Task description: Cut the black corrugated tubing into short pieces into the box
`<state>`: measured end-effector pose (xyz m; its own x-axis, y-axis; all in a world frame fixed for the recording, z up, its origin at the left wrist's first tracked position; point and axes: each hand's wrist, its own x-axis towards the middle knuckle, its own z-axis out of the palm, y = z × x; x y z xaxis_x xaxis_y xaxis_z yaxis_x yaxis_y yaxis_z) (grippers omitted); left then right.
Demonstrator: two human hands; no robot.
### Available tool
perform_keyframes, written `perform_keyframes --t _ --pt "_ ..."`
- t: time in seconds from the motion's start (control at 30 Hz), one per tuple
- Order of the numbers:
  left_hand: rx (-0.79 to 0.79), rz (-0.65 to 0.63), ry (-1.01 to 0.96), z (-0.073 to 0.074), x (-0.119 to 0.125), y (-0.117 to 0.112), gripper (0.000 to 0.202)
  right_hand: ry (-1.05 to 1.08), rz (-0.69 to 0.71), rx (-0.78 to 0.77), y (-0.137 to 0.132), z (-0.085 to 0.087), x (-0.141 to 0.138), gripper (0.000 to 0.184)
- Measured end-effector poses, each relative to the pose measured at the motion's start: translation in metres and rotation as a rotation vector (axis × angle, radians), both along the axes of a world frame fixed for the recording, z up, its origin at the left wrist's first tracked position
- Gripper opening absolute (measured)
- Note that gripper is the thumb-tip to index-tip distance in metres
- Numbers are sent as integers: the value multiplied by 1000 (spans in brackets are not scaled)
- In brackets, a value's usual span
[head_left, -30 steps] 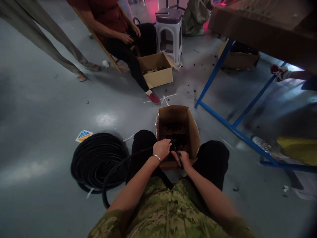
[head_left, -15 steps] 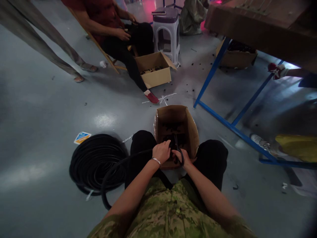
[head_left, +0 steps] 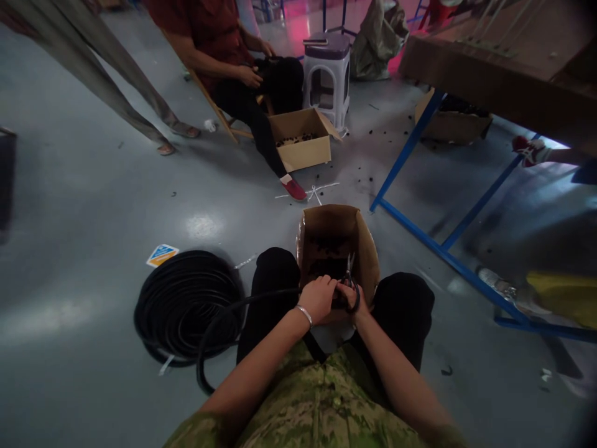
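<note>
Nearest: camouflage shirt [head_left: 321,404], knees in black trousers [head_left: 405,305] spread wide. Left hand [head_left: 318,297], bracelet [head_left: 305,316] at the wrist, has its fingers closed around a black tube [head_left: 270,294] that crosses the left thigh from a loop beside the coil. Right hand [head_left: 353,300] grips scissors [head_left: 349,264], its fingers at the handle loops; blades point away from the body, tips slightly apart. Hands close together over the near edge of an open cardboard box [head_left: 368,258] between the knees; small dark pieces inside, too dim to make out. Coil [head_left: 163,311] of black tubing lies on the floor [head_left: 84,249] to the left, a blue-and-orange card [head_left: 162,255] at its far edge.

Farther, right: table [head_left: 471,74] on blue legs. Ahead: a seated person in a red top [head_left: 205,37], a second carton [head_left: 308,154] holding dark bits by one leg, then a stool [head_left: 328,46] with a flat object on top. Sack [head_left: 377,46] behind.
</note>
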<state>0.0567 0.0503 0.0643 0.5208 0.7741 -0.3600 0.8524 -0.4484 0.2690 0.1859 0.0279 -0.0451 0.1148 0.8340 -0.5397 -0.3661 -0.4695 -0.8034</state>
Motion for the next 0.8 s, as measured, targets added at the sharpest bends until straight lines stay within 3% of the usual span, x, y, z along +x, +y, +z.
perform_keyframes --t 0.17,0.37,0.47,0.6,0.7,0.8 --pt "-4 44 108 15 -8 6 25 36 -102 -20 7 8 6 34" --pt "36 90 -27 -2 -21 8 27 -79 -102 51 4 17 7 38" --pt "117 218 -176 -10 -28 13 28 -150 -98 87 2 24 8 44" --pt "224 391 -307 -13 -35 25 31 -322 77 198 0 32 8 40" --pt "258 416 -343 -13 -37 30 31 -418 224 262 -5 32 4 38" --pt "255 385 -338 -14 -37 27 31 -428 283 290 -9 30 1 41"
